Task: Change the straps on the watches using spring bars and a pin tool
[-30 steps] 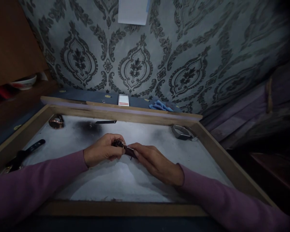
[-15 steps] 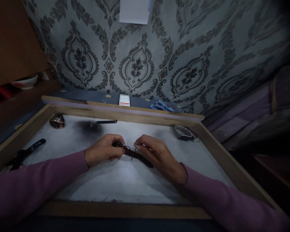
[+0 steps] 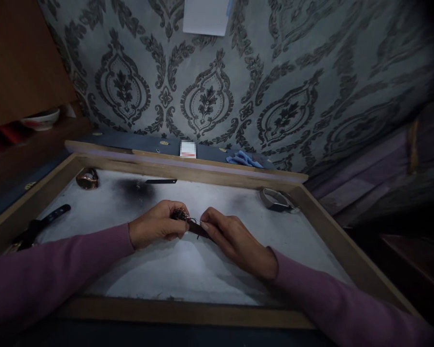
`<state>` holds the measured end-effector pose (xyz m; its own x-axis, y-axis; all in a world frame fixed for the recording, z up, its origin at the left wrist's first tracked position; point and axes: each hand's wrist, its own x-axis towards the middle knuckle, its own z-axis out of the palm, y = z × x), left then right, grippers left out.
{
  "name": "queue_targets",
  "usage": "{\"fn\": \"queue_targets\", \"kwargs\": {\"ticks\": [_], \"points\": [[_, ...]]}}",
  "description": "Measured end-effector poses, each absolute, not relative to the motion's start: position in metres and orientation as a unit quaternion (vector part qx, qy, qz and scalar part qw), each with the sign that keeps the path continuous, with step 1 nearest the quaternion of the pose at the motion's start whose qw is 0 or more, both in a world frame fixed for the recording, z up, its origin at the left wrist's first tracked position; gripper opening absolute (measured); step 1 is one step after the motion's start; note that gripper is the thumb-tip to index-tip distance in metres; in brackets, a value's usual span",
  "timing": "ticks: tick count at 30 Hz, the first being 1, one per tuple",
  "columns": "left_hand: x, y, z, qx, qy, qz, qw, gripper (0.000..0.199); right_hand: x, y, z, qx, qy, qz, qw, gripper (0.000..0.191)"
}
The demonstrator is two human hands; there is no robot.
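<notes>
The shallow wooden tray (image 3: 181, 312) in front of me has a white floor (image 3: 155, 274), scuffed and marked by a dark smudge (image 3: 130, 193) toward its far side. Over the tray's middle, my left hand (image 3: 159, 223) is clamped round the watch (image 3: 180, 214), its brown strap (image 3: 198, 230) slanting off toward the tray's right. At that strap my right hand (image 3: 236, 240) has thumb and forefinger drawn close; I cannot tell whether they pinch anything. A black strip (image 3: 161, 181) lies near the tray's far wall, a rose-gold watch (image 3: 87, 179) in its far left corner, a dark-strapped watch (image 3: 39, 226) along its left side, a grey-banded watch (image 3: 276, 199) near its far right corner. Beyond the tray's far edge, a blue cloth (image 3: 243, 158) and a small white box (image 3: 188, 149) sit on dark blue cloth covering (image 3: 130, 142), before a damask-patterned wall (image 3: 166, 72). Left of the tray, a bowl (image 3: 41, 120) rests below brown wood (image 3: 25, 62).
</notes>
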<state>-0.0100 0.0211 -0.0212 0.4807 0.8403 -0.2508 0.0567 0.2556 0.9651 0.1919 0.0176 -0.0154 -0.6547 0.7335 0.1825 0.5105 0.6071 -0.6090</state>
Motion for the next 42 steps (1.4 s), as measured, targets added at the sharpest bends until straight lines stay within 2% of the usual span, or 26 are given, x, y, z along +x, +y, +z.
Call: {"fn": "queue_targets", "kwargs": {"ticks": [11, 42], "points": [[-0.0109, 0.0211, -0.0215, 0.526, 0.421, 0.288, 0.681, 0.010, 0.1911, 0.0191, -0.0167, -0.343, -0.866, 0.295, 0.215, 0.029], [-0.0109, 0.0194, -0.0150, 0.574, 0.433, 0.253, 0.648, 0.013, 0.1913, 0.0204, -0.0166, -0.331, -0.880, 0.288, 0.182, 0.030]]}}
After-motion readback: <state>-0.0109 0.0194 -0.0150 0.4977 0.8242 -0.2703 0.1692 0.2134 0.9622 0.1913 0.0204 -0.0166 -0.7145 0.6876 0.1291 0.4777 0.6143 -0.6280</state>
